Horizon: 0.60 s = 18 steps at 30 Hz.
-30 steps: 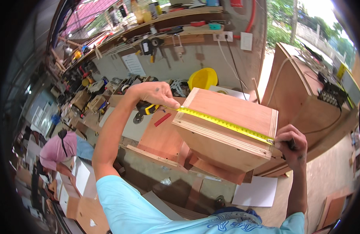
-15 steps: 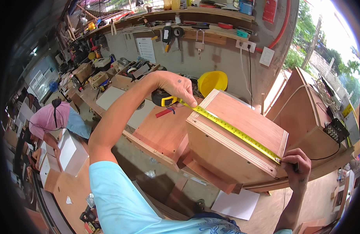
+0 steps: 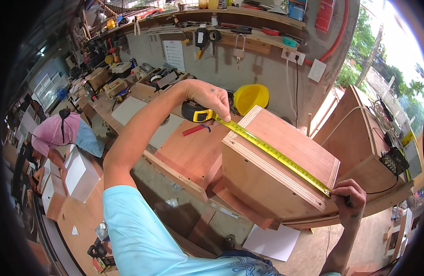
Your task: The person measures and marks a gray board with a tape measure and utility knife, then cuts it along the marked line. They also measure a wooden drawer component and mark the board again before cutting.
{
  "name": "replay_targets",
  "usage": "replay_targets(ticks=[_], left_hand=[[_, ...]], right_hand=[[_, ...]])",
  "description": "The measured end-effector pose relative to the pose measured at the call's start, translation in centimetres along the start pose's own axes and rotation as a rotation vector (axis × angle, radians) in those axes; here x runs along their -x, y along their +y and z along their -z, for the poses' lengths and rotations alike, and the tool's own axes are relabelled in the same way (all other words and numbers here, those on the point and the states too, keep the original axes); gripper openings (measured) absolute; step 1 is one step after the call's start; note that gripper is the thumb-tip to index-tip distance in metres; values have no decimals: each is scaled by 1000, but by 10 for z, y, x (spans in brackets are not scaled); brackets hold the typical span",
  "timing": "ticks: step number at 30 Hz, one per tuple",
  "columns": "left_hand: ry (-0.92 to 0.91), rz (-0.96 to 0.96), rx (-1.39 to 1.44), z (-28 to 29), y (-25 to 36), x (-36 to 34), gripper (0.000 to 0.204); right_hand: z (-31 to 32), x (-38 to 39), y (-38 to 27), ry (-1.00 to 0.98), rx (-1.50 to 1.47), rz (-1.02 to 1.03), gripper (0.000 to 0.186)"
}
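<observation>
A plywood box [image 3: 262,177] with layered edges lies in front of me, and a yellow tape blade [image 3: 278,157] is stretched along its upper edge. My left hand [image 3: 208,97] pinches the blade just beyond the box's far left corner. The black and yellow tape measure case [image 3: 194,112] hangs beside those fingers. At the near right corner my right hand [image 3: 351,194] is closed on the blade's hooked end. A small dark object also sits in its fingers; its kind is not clear.
A yellow hard hat [image 3: 251,99] and a red-handled item [image 3: 193,130] lie on the bench behind. Another plywood cabinet [image 3: 347,119] stands right, with cables on it. White paper [image 3: 272,241] lies below the box. At left, another person [image 3: 67,131] bends over white-faced boxes.
The view has shifted slightly. The tape case has turned a little in place beside my left hand. Both hands keep their hold on the tape at the box's two ends.
</observation>
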<state>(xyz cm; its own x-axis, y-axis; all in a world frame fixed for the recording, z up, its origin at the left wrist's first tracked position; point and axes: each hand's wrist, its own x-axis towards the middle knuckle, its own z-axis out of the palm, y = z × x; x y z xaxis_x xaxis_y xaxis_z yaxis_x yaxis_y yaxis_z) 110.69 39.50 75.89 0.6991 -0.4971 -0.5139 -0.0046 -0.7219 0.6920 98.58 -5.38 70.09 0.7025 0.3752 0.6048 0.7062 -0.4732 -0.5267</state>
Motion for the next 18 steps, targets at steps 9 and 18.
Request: replay_targets(ticks=[9, 18], left_hand=[[-30, -27, 18, 0, 0, -3, 25], [28, 17, -15, -6, 14, 6, 26]], right_hand=[[2, 2, -2, 6, -32, -45, 17], [3, 2, -3, -8, -11, -35, 17]])
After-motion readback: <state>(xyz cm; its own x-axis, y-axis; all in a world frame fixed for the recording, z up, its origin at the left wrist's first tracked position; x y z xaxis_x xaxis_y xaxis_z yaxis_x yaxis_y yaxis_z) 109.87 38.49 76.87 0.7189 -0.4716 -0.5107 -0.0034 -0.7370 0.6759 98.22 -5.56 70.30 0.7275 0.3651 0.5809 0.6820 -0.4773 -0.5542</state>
